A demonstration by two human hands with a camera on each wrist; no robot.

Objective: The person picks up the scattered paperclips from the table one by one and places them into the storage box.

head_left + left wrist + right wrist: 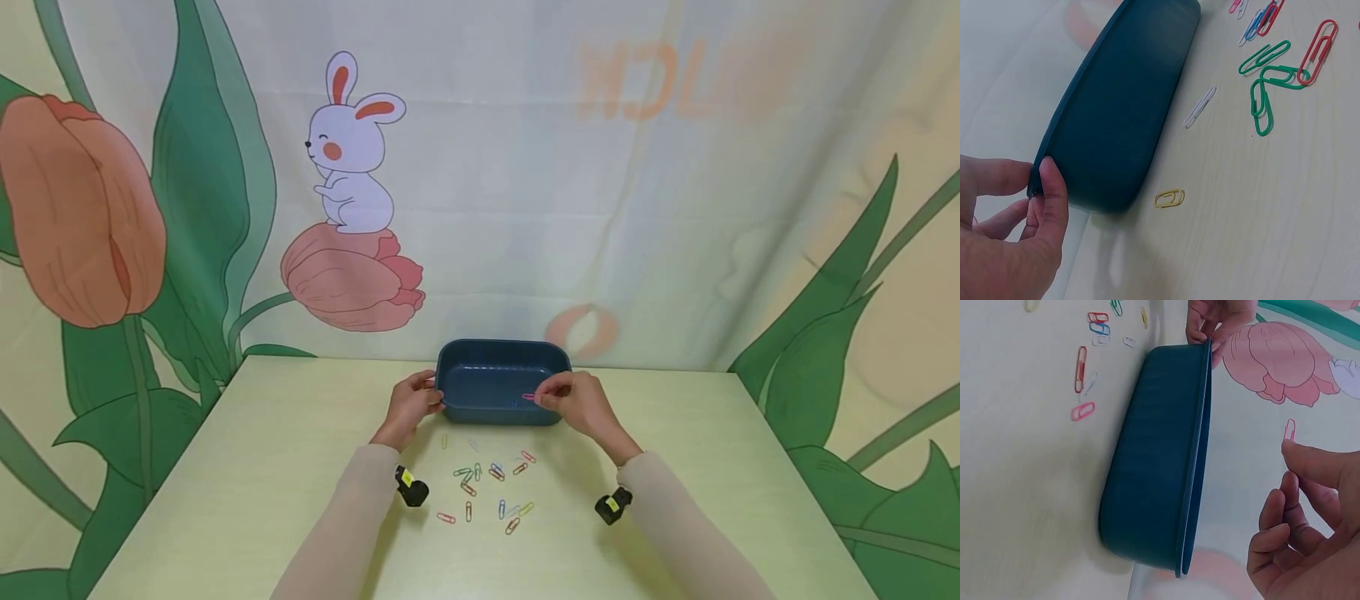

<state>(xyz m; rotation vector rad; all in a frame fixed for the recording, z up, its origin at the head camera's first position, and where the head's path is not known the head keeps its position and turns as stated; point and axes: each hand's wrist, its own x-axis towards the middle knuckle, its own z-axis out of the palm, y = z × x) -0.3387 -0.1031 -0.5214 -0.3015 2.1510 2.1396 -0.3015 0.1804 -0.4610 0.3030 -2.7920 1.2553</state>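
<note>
While pinching a slim pink paper clip (529,397) in the right hand (581,407), at lower centre of the head view, over a smooth, round-cornered dark blue bin (502,417), gripping its left rim with the left hand (408,408), looped wire clips (468,489) below, on pale, grained table (300,458).

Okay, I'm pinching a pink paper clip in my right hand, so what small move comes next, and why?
Probably open your fingertips and let the pink paper clip drop into the dark blue bin: your right hand appears to have it over the opening, and your left hand holds the bin's end.
</note>
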